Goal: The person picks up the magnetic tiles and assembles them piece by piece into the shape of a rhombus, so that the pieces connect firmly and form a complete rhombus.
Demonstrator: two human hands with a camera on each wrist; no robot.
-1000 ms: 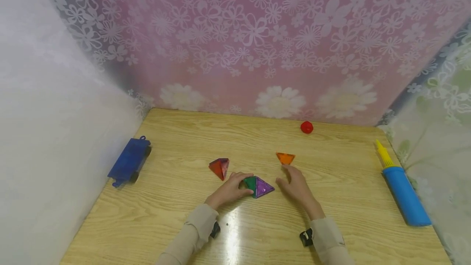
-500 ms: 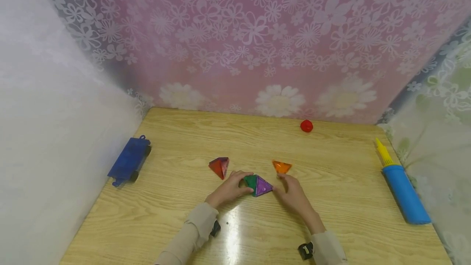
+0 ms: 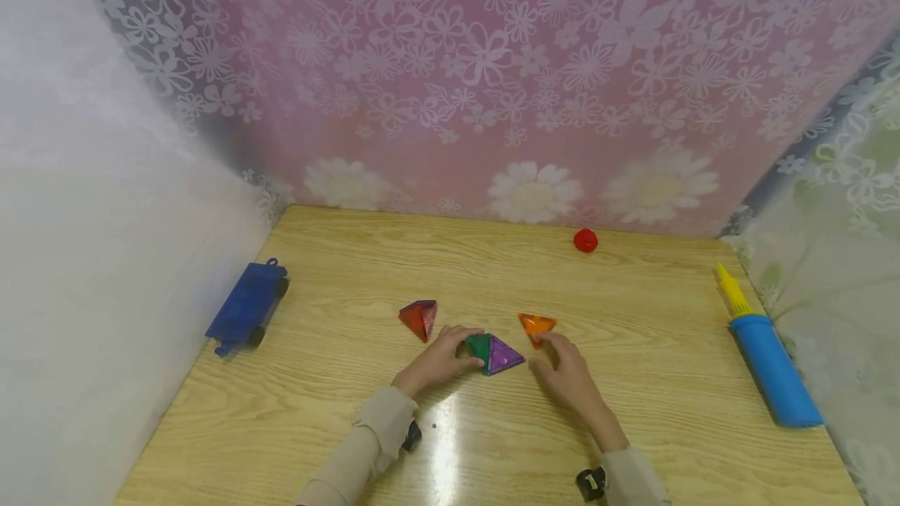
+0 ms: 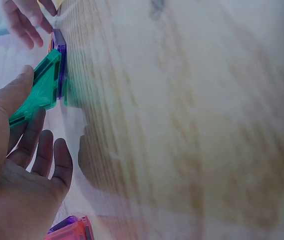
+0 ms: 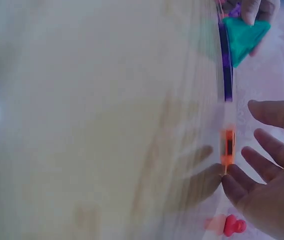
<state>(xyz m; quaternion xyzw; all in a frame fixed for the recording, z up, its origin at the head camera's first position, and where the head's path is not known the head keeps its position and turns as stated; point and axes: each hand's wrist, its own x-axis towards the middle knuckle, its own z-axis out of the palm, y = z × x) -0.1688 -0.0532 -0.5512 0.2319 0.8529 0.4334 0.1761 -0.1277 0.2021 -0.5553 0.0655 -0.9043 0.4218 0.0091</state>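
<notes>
My left hand (image 3: 439,360) pinches a green triangular magnetic tile (image 4: 44,85) between thumb and fingers, and the tile leans up from the table. A purple triangular tile (image 3: 503,356) lies flat against its lower edge, pointing right. Fingertips of my right hand (image 3: 571,375) touch the near corner of an orange triangular tile (image 3: 537,325), which lies flat on the table. The right wrist view shows the right hand's fingers (image 5: 261,167) relaxed and spread, with the orange tile (image 5: 227,142) seen edge-on. A gap separates the orange tile from the purple one.
Left of the hands sits a small cluster of red, pink and purple tiles (image 3: 419,320). A blue wheeled toy wagon (image 3: 248,304) stands at the left edge. Toward the back is a small red object (image 3: 586,240). A blue hand pump with yellow nozzle (image 3: 776,372) lies at the right.
The orange tile has slid nearer and slightly left under my right fingertips. The right thumb came up to the purple tile's tip, then drew back. My left hand keeps its place.
</notes>
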